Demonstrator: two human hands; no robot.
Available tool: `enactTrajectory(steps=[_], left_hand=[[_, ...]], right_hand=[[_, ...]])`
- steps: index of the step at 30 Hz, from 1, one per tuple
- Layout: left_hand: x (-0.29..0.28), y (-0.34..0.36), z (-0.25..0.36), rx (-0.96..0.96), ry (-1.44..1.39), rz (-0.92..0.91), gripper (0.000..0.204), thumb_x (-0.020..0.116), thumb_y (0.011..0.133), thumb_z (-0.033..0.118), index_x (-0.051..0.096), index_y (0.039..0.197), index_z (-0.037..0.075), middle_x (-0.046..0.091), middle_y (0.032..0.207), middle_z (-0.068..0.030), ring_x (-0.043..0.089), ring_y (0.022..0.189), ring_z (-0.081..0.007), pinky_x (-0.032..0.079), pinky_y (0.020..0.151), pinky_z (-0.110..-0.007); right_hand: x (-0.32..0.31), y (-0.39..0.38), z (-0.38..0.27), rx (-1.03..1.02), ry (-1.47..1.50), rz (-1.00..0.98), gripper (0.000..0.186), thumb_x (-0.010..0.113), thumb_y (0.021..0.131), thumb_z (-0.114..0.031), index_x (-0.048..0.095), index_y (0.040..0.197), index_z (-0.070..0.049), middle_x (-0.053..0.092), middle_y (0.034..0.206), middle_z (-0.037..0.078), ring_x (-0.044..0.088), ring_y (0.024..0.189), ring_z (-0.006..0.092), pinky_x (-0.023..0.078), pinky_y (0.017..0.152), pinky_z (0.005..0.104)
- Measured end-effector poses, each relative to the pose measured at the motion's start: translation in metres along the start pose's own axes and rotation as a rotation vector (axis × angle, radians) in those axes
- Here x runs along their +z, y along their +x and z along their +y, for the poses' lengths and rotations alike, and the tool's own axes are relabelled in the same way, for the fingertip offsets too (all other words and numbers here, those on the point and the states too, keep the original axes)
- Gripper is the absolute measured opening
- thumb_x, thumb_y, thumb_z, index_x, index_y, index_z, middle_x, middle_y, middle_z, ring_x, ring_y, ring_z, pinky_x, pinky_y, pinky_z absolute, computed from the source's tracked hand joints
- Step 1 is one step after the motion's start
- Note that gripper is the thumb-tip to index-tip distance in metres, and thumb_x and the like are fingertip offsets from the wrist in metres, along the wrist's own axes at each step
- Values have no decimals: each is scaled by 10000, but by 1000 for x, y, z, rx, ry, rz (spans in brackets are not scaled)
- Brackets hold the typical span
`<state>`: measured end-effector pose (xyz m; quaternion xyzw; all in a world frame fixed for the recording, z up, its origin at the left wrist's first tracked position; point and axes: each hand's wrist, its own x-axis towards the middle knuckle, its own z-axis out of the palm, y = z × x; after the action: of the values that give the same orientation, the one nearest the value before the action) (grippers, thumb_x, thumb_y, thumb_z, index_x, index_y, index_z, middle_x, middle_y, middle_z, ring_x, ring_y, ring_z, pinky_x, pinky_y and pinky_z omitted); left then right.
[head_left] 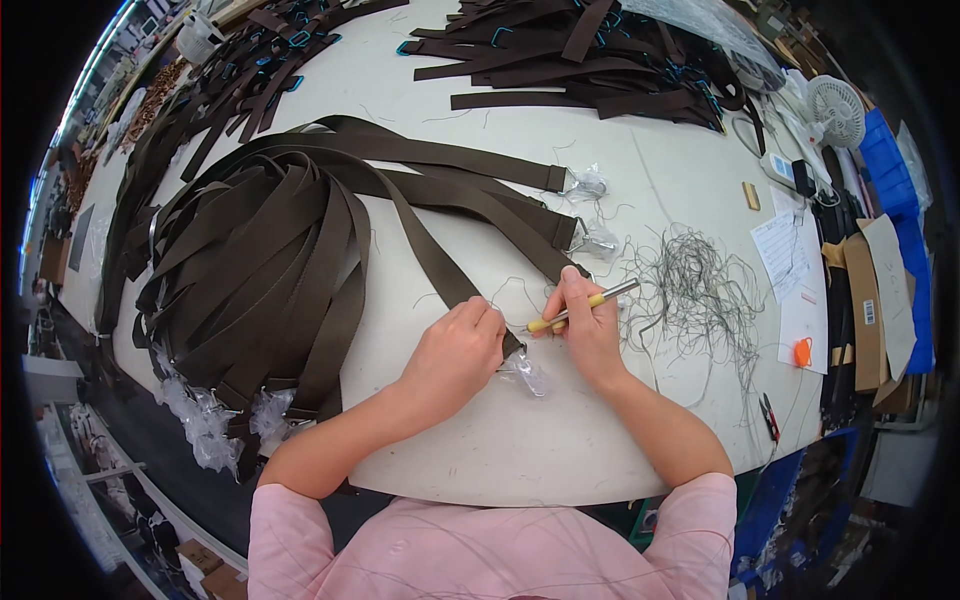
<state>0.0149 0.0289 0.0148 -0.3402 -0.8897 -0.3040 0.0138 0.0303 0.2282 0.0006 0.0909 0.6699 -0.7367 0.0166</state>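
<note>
My left hand [453, 348] is closed on the end of a dark brown webbing strap [432, 250]. A clear plastic wrap [529, 377] covers the fitting at that end, just below my fingers. My right hand [594, 338] grips a slim pen-like tool [606, 294] with a yellow and silver body. Its tip points left toward the strap end, close to my left fingertips; the exact kind of tip is too small to tell. Beyond my hands, other strap ends lie with plastic-wrapped fittings [597, 240].
A large looped pile of straps [255, 270] fills the left side. Loose grey threads [690, 290] lie in a tangle at the right, near red-handled thread snips [769, 418]. More straps with blue-edged buckles [590, 60] are heaped at the back. A small white fan [834, 108] stands far right.
</note>
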Motion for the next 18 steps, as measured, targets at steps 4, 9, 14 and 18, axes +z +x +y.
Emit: enactTrajectory(steps=[4,9,14,18], left_hand=[[-6,1,-5,-128,-286,-89,137,724,830,-10,616,914,6,569,883,-93,643,792,-263,548,662,-358],[-6,-9,14,3,30,-21,157,712,811,-23,616,934,-1,567,909,-104,631,814,-277,547,678,-364],[1,-10,20,33,247,-96,267,674,691,-78,561,930,-41,515,942,-136,603,891,-259,558,659,-339],[2,-6,14,55,210,-66,224,668,744,-76,561,936,-32,516,918,-128,608,863,-256,555,658,-351]], right_hand=[[-1,-1,0,0,-15,7,551,454,1099,-408,604,722,-35,625,650,28,662,575,105,469,525,219],[-1,-1,4,24,25,11,549,466,1093,-415,606,722,-35,620,659,27,666,569,113,480,525,219],[1,-1,1,57,42,11,546,479,1085,-417,601,716,-33,621,669,34,672,583,125,497,531,233],[-1,0,3,58,45,13,541,489,1077,-413,598,716,-25,623,671,39,672,596,133,513,541,248]])
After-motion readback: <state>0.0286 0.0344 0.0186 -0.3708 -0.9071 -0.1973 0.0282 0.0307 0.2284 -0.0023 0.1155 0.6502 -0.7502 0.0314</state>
